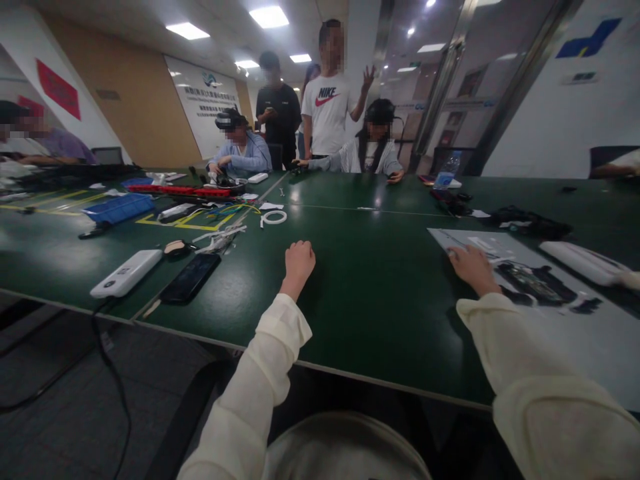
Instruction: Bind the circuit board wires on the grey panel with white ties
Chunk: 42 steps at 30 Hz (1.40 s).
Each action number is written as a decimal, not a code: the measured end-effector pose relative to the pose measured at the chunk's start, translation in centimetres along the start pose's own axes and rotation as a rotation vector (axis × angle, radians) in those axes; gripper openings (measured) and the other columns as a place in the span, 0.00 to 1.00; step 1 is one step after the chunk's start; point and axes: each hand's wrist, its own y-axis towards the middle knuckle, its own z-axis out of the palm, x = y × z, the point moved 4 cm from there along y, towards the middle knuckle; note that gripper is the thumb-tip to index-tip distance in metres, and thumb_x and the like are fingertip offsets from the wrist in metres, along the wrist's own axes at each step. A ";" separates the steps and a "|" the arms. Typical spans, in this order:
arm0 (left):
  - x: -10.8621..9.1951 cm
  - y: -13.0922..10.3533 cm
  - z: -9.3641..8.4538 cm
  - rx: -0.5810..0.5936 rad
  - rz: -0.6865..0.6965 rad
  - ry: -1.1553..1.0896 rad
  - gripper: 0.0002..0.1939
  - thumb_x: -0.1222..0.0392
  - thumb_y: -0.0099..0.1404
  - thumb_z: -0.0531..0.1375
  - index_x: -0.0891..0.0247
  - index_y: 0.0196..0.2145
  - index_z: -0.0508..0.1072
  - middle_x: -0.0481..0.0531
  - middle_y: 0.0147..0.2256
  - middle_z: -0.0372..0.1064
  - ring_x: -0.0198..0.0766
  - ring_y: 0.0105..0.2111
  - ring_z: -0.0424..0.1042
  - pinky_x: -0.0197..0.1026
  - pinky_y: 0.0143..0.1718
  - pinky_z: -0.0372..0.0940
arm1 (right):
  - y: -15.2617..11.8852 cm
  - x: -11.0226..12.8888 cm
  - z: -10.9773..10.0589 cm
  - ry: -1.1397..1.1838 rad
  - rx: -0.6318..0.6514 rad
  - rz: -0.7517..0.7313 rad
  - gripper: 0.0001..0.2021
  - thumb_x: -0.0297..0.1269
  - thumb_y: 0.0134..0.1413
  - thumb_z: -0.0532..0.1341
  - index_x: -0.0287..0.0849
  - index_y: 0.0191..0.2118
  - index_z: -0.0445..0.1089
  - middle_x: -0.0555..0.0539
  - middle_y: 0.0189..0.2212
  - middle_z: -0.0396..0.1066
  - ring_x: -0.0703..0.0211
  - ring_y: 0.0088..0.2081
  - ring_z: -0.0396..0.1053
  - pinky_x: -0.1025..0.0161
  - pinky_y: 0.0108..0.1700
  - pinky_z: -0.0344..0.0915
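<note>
My left hand (300,263) rests on the green table (360,300) with its fingers curled into a loose fist. Nothing shows in it. Farther right, my right hand (473,270) lies at the left edge of a grey sheet (565,340), fingers bent and close together. Whatever is under those fingertips is hidden. Just beyond that hand, a dark printed or flat device-like shape (537,283) lies on the sheet, with small pale pieces around it. A black smartphone (190,279) lies to the left of my left hand.
A white power bank (127,273) with a black cable stands left, near a mouse (177,249). Beyond are a blue tray (120,208), a white cable loop (273,218) and a water bottle (447,172). A white case (583,260) lies right. Several people are across the table.
</note>
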 end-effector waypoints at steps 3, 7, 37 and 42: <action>0.0 0.0 0.1 -0.010 0.008 0.014 0.12 0.64 0.66 0.47 0.65 0.37 0.70 0.57 0.38 0.67 0.42 0.41 0.66 0.42 0.39 0.60 | 0.0 -1.4 0.0 0.011 -0.003 0.073 0.20 0.42 0.59 0.47 0.43 0.52 0.66 0.32 0.53 0.57 0.39 0.54 0.52 0.44 0.47 0.56; 0.0 -0.1 0.2 -0.027 0.019 0.026 0.12 0.64 0.66 0.47 0.65 0.37 0.70 0.57 0.38 0.67 0.42 0.40 0.66 0.42 0.39 0.60 | -0.5 -1.8 -0.5 -0.012 -0.046 0.111 0.19 0.43 0.57 0.51 0.40 0.50 0.68 0.32 0.53 0.57 0.37 0.55 0.50 0.41 0.48 0.54; -0.3 -0.4 1.2 0.057 0.055 0.007 0.12 0.64 0.66 0.47 0.65 0.35 0.69 0.56 0.38 0.67 0.39 0.40 0.66 0.40 0.39 0.60 | -4.2 -2.8 -2.2 0.049 -0.097 0.289 0.32 0.56 0.58 0.37 0.43 0.55 0.63 0.36 0.60 0.43 0.32 0.61 0.31 0.30 0.51 0.33; -0.6 -0.4 1.2 0.071 0.070 -0.006 0.12 0.64 0.66 0.47 0.65 0.36 0.69 0.56 0.38 0.67 0.39 0.40 0.66 0.41 0.40 0.61 | -4.3 -2.7 -2.8 0.078 -0.099 0.258 0.32 0.57 0.57 0.39 0.42 0.55 0.63 0.36 0.60 0.45 0.34 0.61 0.32 0.32 0.50 0.39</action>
